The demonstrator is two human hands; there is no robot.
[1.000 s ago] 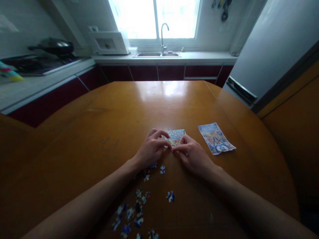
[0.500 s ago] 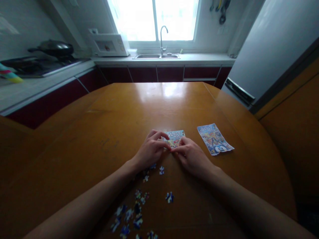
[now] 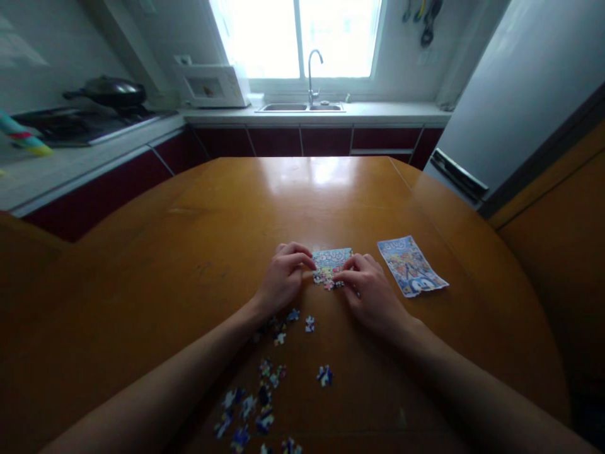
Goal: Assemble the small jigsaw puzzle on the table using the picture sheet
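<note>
Jigsaw section (image 3: pixel 329 257) lies flat on the wooden table (image 3: pixel 236 214), centred ahead of the person and between the 2 hands: to the right of the left hand (image 3: pixel 282 277) and just beyond and left of the right hand (image 3: pixel 371 291). Key relation: the ragged near edge, where a pink piece (image 3: pixel 329 286) juts toward the person; the right fingertips appear nearer to it than the left. Visible patch is wider than deep, its far edge running left to right; true long axis uncertain, given the slanted view and the covering right hand. Left hand: fingers loosely bent, part spread, tips at the left edge of the section, nothing seen in its grasp. Right hand: fingers curled, thumb and forefinger close together over the near right corner, seemingly touching; whether a piece is pinched there, cannot tell. Appearance of section: pale blue upper band with white lettering, busy multicoloured print below, far edge straight, near edge lobed. Printed sheet (image 3: pixel 407 263) lies to the right, apart from the right hand, creased, similar in lettering and colour, with a blue figure at its near end. Toward the person: 1 small loose piece (image 3: pixel 309 324), 1 dark blue-and-white piece (image 3: pixel 324 376), and a scattered group of pieces (image 3: pixel 248 407) beside the left forearm.
</note>
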